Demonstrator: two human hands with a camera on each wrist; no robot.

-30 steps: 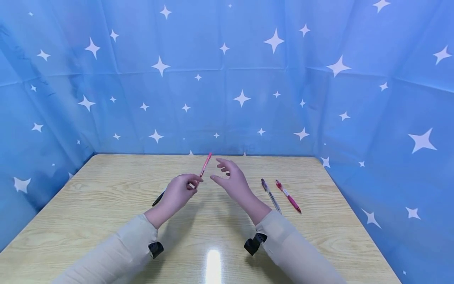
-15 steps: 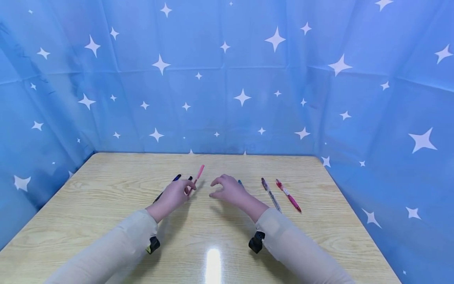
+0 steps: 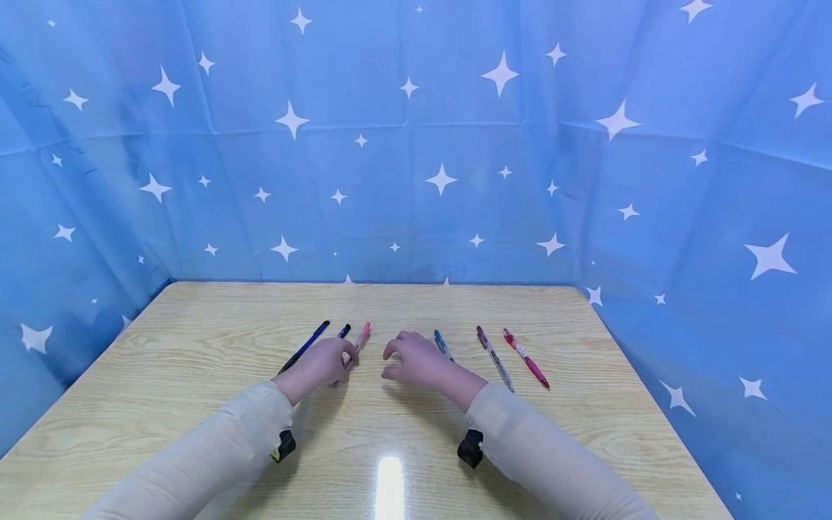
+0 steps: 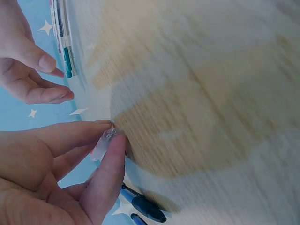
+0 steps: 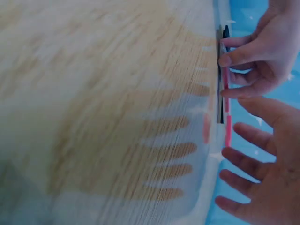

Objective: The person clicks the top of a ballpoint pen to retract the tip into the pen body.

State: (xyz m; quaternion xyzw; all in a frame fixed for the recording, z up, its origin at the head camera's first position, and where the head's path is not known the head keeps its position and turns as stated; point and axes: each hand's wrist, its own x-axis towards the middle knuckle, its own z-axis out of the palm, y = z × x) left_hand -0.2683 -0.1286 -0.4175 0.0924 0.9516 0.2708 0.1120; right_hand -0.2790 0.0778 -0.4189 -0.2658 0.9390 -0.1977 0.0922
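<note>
My left hand (image 3: pixel 323 361) pinches a pink pen (image 3: pixel 364 334) between thumb and fingers, low at the middle of the table. In the left wrist view the pen's clear end (image 4: pixel 104 144) shows between the fingertips. Left of it lie a blue pen with a dark lower end (image 3: pixel 305 347) and another dark blue pen (image 3: pixel 344 331), partly covered by the hand. My right hand (image 3: pixel 419 359) hovers a short way to the right with relaxed fingers, holding nothing; in the right wrist view its fingers (image 5: pixel 246 164) are spread. Just past it lies a teal pen (image 3: pixel 443 344), partly hidden.
Farther right on the wooden table (image 3: pixel 390 419) lie a purple-topped clear pen (image 3: pixel 495 359) and a red pen (image 3: pixel 527 359). Behind the table hangs a blue curtain (image 3: pixel 377 166) with white stars.
My left hand has lowered the pink pen from a raised, upright tilt down toward the table. The right hand has also come down, and the teal pen beyond it has come into sight.
</note>
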